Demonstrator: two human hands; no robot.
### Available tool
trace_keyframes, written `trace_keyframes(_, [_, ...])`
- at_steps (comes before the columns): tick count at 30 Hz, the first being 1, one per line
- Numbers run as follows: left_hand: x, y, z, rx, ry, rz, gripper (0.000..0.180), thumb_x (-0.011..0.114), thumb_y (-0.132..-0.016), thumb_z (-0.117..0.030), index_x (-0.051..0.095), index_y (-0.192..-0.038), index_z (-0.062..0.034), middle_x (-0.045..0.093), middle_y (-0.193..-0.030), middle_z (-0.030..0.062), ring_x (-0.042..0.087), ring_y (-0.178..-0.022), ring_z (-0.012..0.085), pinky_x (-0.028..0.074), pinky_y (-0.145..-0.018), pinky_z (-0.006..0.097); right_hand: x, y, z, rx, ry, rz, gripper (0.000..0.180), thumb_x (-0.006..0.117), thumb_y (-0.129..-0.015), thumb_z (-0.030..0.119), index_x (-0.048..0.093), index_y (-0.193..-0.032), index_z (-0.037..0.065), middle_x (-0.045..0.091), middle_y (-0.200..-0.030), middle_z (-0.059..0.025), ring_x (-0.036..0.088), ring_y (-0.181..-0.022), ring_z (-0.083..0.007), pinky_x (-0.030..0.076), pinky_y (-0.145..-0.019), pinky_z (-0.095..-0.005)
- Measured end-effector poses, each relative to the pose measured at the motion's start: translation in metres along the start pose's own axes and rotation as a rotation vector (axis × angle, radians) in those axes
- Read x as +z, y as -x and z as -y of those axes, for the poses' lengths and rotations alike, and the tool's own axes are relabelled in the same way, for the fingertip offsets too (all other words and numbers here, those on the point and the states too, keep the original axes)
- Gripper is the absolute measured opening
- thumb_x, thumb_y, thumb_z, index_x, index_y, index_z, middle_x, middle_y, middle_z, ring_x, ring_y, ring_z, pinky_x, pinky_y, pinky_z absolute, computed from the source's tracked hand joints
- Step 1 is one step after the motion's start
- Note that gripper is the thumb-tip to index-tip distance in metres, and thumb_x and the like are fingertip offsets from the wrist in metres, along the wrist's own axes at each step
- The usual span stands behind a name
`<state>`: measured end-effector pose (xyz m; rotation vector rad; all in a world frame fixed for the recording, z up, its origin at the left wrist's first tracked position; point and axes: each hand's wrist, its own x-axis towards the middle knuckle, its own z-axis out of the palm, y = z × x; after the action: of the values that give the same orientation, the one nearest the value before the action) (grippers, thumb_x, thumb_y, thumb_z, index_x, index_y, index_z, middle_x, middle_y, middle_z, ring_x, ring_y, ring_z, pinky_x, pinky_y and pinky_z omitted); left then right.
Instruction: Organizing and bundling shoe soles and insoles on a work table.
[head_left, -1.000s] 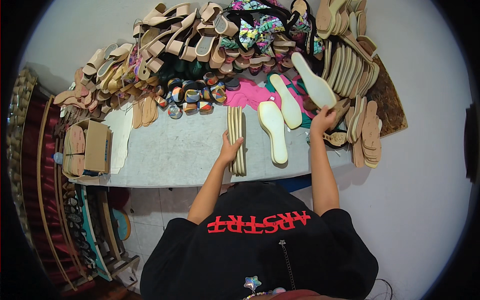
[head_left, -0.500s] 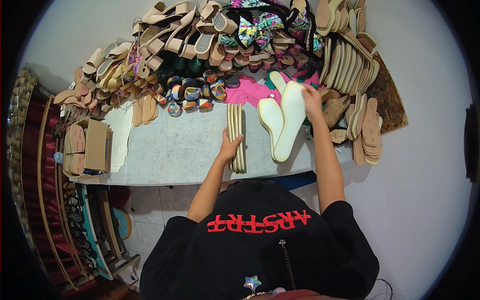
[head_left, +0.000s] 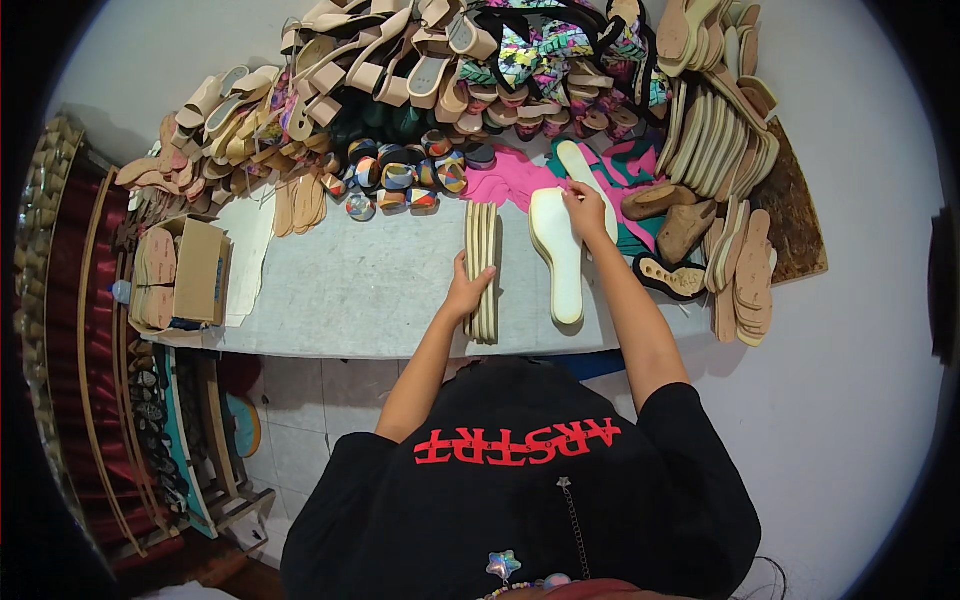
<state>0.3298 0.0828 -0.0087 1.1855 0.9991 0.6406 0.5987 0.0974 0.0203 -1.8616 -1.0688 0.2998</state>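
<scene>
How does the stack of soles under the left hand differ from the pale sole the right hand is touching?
The stack of soles is several thin tan pieces set on edge, packed side by side; the pale sole is a single cream piece lying flat. The left hand grips the stack at its near end, while the right hand touches the pale sole's far end. Both lie lengthwise on the grey table.

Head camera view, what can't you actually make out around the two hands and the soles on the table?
- Left hand: its fingers wrap the far side of the upright stack of soles, so the grip is hidden.
- Sole count in that stack: edges too thin to separate.
- Right hand: fingertips on the cream sole; whether it pinches or only presses is too small to tell.
- Second cream sole: partly covered by the right hand.
- Table near edge: hidden by the black shirt.
</scene>
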Motion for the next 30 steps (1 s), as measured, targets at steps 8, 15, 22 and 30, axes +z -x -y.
trace_keyframes(8, [-0.005,-0.005,0.011,0.01,-0.014,0.01,0.079,0.064,-0.078,-0.031,0.013,-0.129,0.0003,0.05,-0.106,0.016,0.053,-0.088,0.0189,0.045,-0.077,0.03,-0.014,0.067,0.069,0.227,0.472,0.151,0.076,0.069,-0.067,0.024,0.029,-0.127,0.0,0.038,-0.115,-0.025,0.046,-0.099,-0.0413,0.042,-0.083,-0.0464])
trace_keyframes(15, [-0.002,-0.001,-0.002,0.006,-0.082,0.001,0.08,0.064,-0.078,-0.03,0.011,-0.13,0.001,0.049,-0.108,0.0165,0.052,-0.09,0.0195,0.044,-0.079,0.03,-0.007,0.1,0.039,0.225,0.483,0.222,0.089,0.07,-0.065,0.018,0.014,-0.131,-0.002,0.039,-0.112,-0.0292,0.051,-0.096,-0.0424,0.045,-0.078,-0.0439])
trace_keyframes(22, [-0.002,-0.002,0.0,0.013,-0.06,0.0,0.078,0.063,-0.079,-0.031,0.012,-0.129,0.0008,0.049,-0.107,0.0163,0.053,-0.088,0.0188,0.045,-0.076,0.03,-0.014,0.102,0.046,0.224,0.4,0.21,0.079,0.067,-0.067,0.014,0.019,-0.127,-0.001,0.041,-0.112,-0.0266,0.051,-0.095,-0.0435,0.046,-0.078,-0.0458])
trace_keyframes(30, [0.0,0.001,-0.006,0.009,-0.051,0.024,0.078,0.063,-0.079,-0.031,0.013,-0.129,-0.0003,0.049,-0.104,0.0161,0.054,-0.085,0.0192,0.047,-0.073,0.03,-0.02,0.07,0.006,0.111,0.378,-0.02,0.063,0.063,-0.072,0.015,0.03,-0.124,-0.002,0.036,-0.118,-0.0256,0.039,-0.109,-0.042,0.037,-0.086,-0.0471])
